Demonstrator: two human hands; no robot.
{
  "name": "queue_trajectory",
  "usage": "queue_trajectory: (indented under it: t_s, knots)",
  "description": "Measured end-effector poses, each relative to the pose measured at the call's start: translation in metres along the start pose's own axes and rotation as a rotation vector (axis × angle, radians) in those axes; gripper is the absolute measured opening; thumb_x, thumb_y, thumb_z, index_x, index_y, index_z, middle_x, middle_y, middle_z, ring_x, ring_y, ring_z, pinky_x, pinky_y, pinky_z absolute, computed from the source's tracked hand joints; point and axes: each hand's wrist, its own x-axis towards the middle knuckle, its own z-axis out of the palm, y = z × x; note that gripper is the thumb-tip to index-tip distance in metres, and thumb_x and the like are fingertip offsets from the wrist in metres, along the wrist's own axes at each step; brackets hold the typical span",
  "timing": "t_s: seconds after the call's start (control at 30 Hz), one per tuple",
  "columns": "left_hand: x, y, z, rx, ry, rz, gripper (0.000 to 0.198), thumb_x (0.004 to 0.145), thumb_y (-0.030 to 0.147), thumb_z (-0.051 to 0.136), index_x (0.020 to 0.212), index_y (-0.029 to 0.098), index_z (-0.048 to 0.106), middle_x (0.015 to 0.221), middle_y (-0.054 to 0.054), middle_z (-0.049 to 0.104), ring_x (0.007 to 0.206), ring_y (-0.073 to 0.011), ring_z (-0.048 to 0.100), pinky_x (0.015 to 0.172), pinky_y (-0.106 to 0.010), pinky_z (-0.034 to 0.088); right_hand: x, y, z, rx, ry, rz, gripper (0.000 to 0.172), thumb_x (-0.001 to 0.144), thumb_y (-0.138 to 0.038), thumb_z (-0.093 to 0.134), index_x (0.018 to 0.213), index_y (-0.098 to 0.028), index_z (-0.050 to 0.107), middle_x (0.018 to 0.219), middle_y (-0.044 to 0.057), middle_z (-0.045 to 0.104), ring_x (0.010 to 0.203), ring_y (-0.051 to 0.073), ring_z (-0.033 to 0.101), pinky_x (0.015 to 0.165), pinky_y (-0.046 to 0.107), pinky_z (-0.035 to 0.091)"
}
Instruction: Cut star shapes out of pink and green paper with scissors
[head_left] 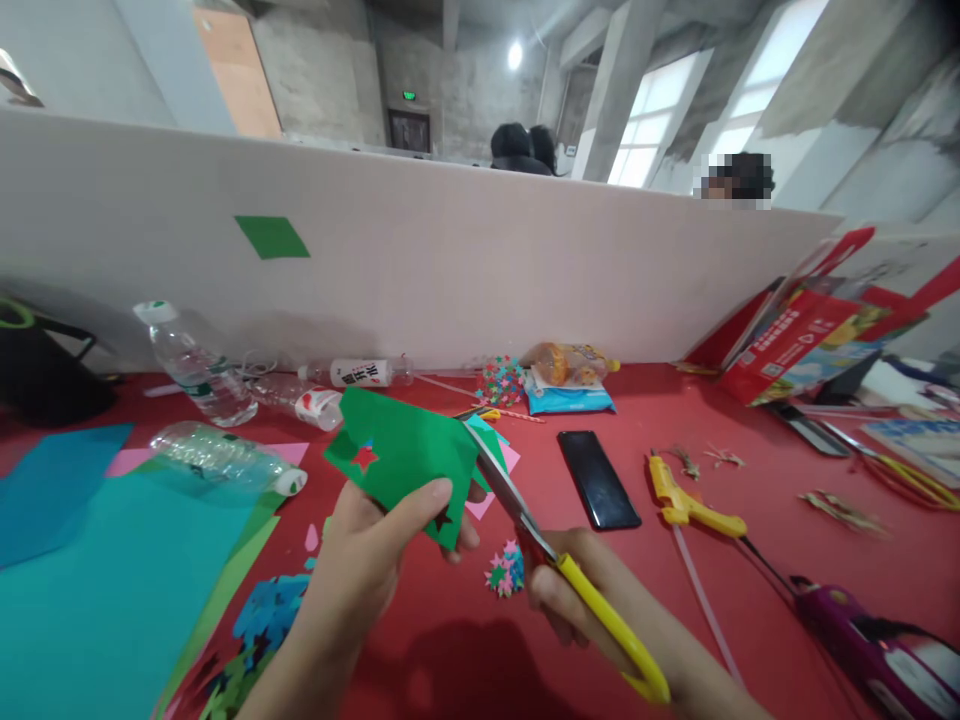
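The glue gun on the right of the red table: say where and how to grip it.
Take the glue gun by mid-handle, from above and the right. It seems to lie on its side, the handle pointing rightward from the barrel; a pink stick sits at the barrel's near end and the cord leaves the handle's tip, so mid-handle looks freest.

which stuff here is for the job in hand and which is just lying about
In the job, it seems:
- green paper, held in the left hand
- yellow-handled scissors, in the right hand
- small pile of paper stars

Probably just lying about:
- black phone
- blue packet
- red bag
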Motion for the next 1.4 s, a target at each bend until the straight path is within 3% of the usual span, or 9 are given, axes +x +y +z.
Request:
queue_trajectory:
  t_s: [0.13,0.3,0.43,0.6,0.77,0.9,1.0,1.17,1.4]
  knots:
    - [-0.001,-0.001,0.003,0.097,0.104,0.008,0.026,0.084,0.036,0.066,0.067,0.017,0.067,0.060,-0.002,0.071,0.042,-0.0136,0.061,0.042,-0.024,0.049,-0.001,-0.004,0.003,0.024,-0.031,0.027,0.073,0.072,-0.094,0.037,0.067,-0.022,0.040,0.058,-0.005,0.036,0.050,0.010,0.033,0.048,0.025,0.023]
    - [-0.001,0.000,0.004,0.190,0.066,0.065,0.034,0.089,0.036,0.060,0.061,0.018,0.065,0.049,0.001,0.063,0.041,-0.0119,0.058,0.043,-0.022,0.049,0.002,-0.006,0.005,0.092,-0.063,-0.015,0.072,0.070,-0.093,0.043,0.063,-0.022,0.040,0.053,-0.007,0.033,0.047,0.008,0.029,0.046,0.026,0.018]
    - [-0.002,-0.006,0.002,0.226,0.071,0.096,0.033,0.091,0.038,0.058,0.063,0.020,0.064,0.051,0.002,0.064,0.045,-0.0131,0.060,0.046,-0.024,0.049,0.003,0.001,0.007,0.151,-0.065,-0.040,0.067,0.076,-0.087,0.046,0.064,-0.021,0.041,0.050,-0.008,0.031,0.046,0.007,0.026,0.045,0.025,0.017]
    - [-0.002,-0.008,0.003,0.307,0.106,0.122,0.036,0.092,0.038,0.057,0.062,0.020,0.064,0.049,0.001,0.063,0.046,-0.0127,0.059,0.049,-0.024,0.049,0.001,0.009,0.004,0.055,-0.062,-0.036,0.065,0.081,-0.083,0.046,0.067,-0.020,0.045,0.051,-0.006,0.039,0.048,0.008,0.030,0.046,0.026,0.018]
    - [-0.003,0.001,0.009,0.294,0.132,0.096,0.034,0.090,0.033,0.056,0.058,0.020,0.063,0.045,0.002,0.059,0.041,-0.0120,0.055,0.043,-0.022,0.046,-0.003,0.004,0.004,0.009,0.050,-0.026,0.068,0.077,-0.089,0.041,0.072,-0.021,0.044,0.060,-0.005,0.041,0.053,0.010,0.034,0.049,0.026,0.021]
    - [-0.007,0.006,0.015,0.324,0.194,0.096,0.035,0.088,0.032,0.055,0.055,0.021,0.060,0.043,0.002,0.057,0.041,-0.0125,0.053,0.046,-0.023,0.046,-0.004,0.001,0.007,0.003,0.036,-0.020,0.067,0.077,-0.088,0.042,0.069,-0.022,0.042,0.057,-0.006,0.038,0.051,0.010,0.031,0.049,0.027,0.019]
    - [-0.007,0.007,0.016,0.349,0.192,0.098,0.036,0.087,0.033,0.055,0.053,0.021,0.059,0.042,0.002,0.057,0.041,-0.0132,0.053,0.047,-0.024,0.046,-0.003,0.001,0.006,0.001,0.055,-0.021,0.067,0.077,-0.089,0.039,0.070,-0.022,0.042,0.058,-0.005,0.037,0.052,0.010,0.031,0.049,0.027,0.019]
    - [-0.006,0.008,0.014,0.394,0.192,0.107,0.037,0.087,0.035,0.055,0.053,0.022,0.060,0.045,0.001,0.058,0.043,-0.0146,0.055,0.046,-0.026,0.044,0.000,0.001,0.002,-0.025,-0.017,-0.015,0.067,0.078,-0.088,0.041,0.068,-0.022,0.041,0.058,-0.005,0.037,0.053,0.010,0.030,0.049,0.026,0.019]
    - [-0.007,0.013,0.014,0.425,0.218,0.121,0.036,0.086,0.033,0.057,0.052,0.022,0.059,0.043,0.002,0.055,0.043,-0.0147,0.052,0.049,-0.027,0.046,-0.001,0.001,0.004,-0.036,0.034,-0.006,0.068,0.078,-0.089,0.037,0.069,-0.022,0.041,0.058,-0.006,0.036,0.051,0.010,0.030,0.048,0.026,0.019]
